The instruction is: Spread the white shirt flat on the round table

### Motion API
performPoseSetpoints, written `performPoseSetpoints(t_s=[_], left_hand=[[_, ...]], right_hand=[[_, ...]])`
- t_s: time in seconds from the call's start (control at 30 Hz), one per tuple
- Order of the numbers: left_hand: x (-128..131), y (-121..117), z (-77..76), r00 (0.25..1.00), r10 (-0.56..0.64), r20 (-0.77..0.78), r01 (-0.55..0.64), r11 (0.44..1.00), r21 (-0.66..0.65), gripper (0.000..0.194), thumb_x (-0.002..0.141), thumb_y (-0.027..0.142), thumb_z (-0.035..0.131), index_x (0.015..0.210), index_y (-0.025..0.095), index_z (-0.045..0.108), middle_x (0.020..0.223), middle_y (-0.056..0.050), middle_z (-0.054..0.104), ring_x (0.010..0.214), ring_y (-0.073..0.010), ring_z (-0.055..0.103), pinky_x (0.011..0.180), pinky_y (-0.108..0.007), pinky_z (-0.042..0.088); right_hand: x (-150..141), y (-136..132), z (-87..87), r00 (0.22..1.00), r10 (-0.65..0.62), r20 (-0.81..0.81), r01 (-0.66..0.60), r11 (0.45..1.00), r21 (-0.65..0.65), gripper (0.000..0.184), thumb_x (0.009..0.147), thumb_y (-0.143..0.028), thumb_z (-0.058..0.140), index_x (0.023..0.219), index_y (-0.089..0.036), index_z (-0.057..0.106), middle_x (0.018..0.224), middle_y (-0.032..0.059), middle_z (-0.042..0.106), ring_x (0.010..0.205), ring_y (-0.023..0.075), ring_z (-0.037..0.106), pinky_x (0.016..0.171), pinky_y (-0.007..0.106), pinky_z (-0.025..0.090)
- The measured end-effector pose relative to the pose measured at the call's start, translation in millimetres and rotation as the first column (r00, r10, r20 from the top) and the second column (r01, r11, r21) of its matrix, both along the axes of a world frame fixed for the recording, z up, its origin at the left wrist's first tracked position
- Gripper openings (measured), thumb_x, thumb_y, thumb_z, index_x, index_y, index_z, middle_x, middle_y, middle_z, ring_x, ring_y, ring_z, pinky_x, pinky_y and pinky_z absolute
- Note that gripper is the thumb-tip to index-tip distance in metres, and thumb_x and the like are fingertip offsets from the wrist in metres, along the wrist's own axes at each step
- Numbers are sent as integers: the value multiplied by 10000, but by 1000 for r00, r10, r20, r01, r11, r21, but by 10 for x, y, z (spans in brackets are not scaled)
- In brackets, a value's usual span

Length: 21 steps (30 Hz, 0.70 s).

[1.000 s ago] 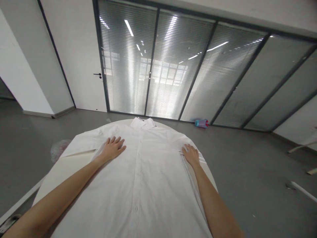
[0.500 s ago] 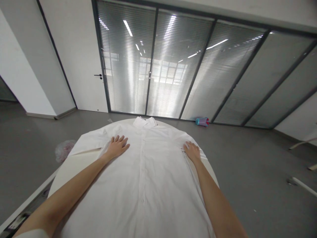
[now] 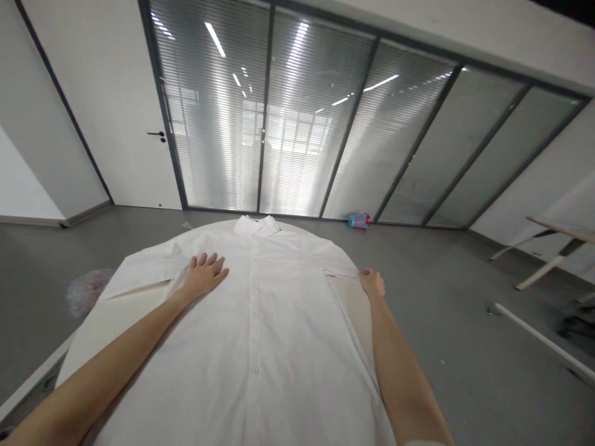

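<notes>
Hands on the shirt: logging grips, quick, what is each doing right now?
Left hand: open, flat on the white shirt.
Right hand: closed at the sleeve edge; grip cannot be told.

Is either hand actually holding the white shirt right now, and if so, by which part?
The right hand grips the shirt at its sleeve edge; the left hand only lies flat on the chest.

A small blue and pink bottle (image 3: 359, 221) lay on the grey floor (image 3: 446, 297) — right by the big glass wall (image 3: 297, 124). A white door (image 3: 116, 124) stood to the left, and a crumpled plastic bag (image 3: 86, 291) sat on the floor.
</notes>
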<state>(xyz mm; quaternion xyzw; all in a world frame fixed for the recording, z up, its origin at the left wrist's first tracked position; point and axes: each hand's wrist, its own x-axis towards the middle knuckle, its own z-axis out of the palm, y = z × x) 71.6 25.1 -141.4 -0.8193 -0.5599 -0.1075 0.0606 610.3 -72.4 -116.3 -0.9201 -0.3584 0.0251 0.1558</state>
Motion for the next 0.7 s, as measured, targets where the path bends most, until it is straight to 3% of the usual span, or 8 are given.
performPoseSetpoints(t_s=[0.1, 0.17, 0.27, 0.33, 0.4, 0.53, 0.63, 0.7], left_hand=[[7, 9, 44, 1000, 2, -2, -2, 1000, -31, 511, 984, 507, 379, 1395, 223, 484, 1499, -122, 424, 1372, -403, 314, 1112, -641, 176], [87, 13, 91, 1000, 13, 8, -13, 998, -62, 540, 981, 526, 383, 1397, 199, 490, 1506, -142, 416, 1381, -440, 292, 1090, -686, 169], [359, -44, 152, 997, -22, 71, 30, 993, -113, 620, 965, 591, 383, 1443, 202, 454, 1557, -137, 355, 1432, -462, 207, 1098, -704, 148], [581, -148, 163, 981, -147, 123, 165, 974, -157, 657, 957, 634, 355, 1494, 256, 388, 1595, -83, 298, 1472, -421, 148, 1135, -670, 137], [753, -284, 143, 937, -317, 145, 340, 922, -184, 666, 953, 665, 315, 1520, 316, 331, 1610, -30, 266, 1492, -369, 133, 1164, -633, 130], [821, -473, 63, 881, -452, 142, 472, 862, -186, 666, 957, 677, 262, 1536, 348, 279, 1615, -3, 234, 1495, -321, 165, 1187, -584, 128], [759, -484, 29, 880, -452, 144, 472, 864, -172, 653, 966, 660, 262, 1535, 341, 285, 1610, -9, 245, 1495, -312, 174, 1191, -563, 145], [740, -467, 21, 881, -451, 146, 470, 870, -151, 641, 970, 650, 272, 1529, 338, 305, 1606, -13, 257, 1493, -312, 181, 1189, -561, 157]], right_hand=[[-206, 159, 63, 995, 84, 53, -86, 996, 24, 493, 946, -262, 392, 1409, -159, 523, 1307, 195, 608, 1163, 315, 607, 935, 462, 483], [-474, 372, 114, 969, 228, 97, -233, 972, 43, 495, 975, -326, 384, 1448, -213, 476, 1441, 123, 518, 1285, 271, 516, 1061, 422, 397], [-993, 735, 135, 851, 507, 137, -514, 857, 20, 514, 994, -488, 376, 1464, -296, 453, 1542, 4, 409, 1424, 206, 337, 1164, 326, 251], [-1321, 927, 89, 734, 666, 137, -665, 745, -56, 595, 1001, -571, 274, 1516, -287, 367, 1604, 22, 284, 1479, 254, 204, 1192, 418, 173], [-1542, 1053, 13, 680, 727, 94, -716, 686, -129, 651, 992, -624, 184, 1546, -300, 288, 1637, 35, 175, 1496, 293, 121, 1186, 512, 122], [-1485, 1169, -91, 718, 696, -8, -681, 700, -215, 625, 981, -650, 194, 1539, -375, 264, 1646, -7, 130, 1501, 280, 87, 1175, 562, 56], [-1050, 1160, -67, 795, 606, -38, -599, 772, -213, 593, 986, -628, 234, 1524, -384, 293, 1638, 10, 173, 1484, 301, 161, 1146, 621, 102], [-666, 1065, -36, 863, 505, -33, -501, 844, -192, 583, 994, -584, 265, 1514, -333, 342, 1614, 75, 248, 1446, 330, 268, 1108, 655, 189]])
